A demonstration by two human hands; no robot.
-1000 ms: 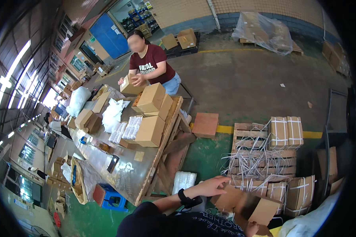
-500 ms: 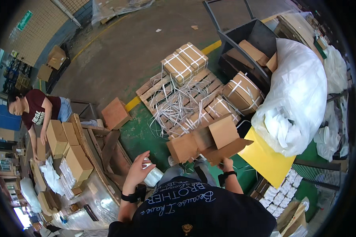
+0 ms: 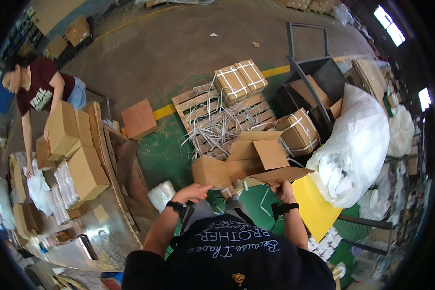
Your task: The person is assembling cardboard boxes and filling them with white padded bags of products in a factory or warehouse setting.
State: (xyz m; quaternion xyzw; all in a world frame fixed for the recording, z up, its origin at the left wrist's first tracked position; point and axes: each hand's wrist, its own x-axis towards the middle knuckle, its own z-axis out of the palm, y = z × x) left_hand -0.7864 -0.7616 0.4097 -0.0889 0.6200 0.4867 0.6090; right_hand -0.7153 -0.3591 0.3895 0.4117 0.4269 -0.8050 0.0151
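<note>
An opened cardboard box (image 3: 246, 166) with spread flaps is in front of me, above the floor. My right hand (image 3: 285, 192) is closed on the edge of its lower right flap. Beside the box's lower left side is my left hand (image 3: 192, 193), holding nothing, with its index finger stretched toward the cardboard. Whether that fingertip touches the box I cannot tell. A clear-wrapped bundle (image 3: 162, 195) lies just left of my left hand.
A wooden pallet (image 3: 186, 99) bears loose white straps and strapped cartons (image 3: 232, 84). To the right are a dark cart (image 3: 340, 72), a large white plastic sack (image 3: 357, 140) and a yellow board (image 3: 314, 205). At left, a co-worker (image 3: 46, 87) reaches over a table (image 3: 106, 237) with boxes.
My left hand has come down and right, from raised beside the box to its lower left edge. My right hand still grips the flap. The view has shifted, and the co-worker's arm reaches lower.
</note>
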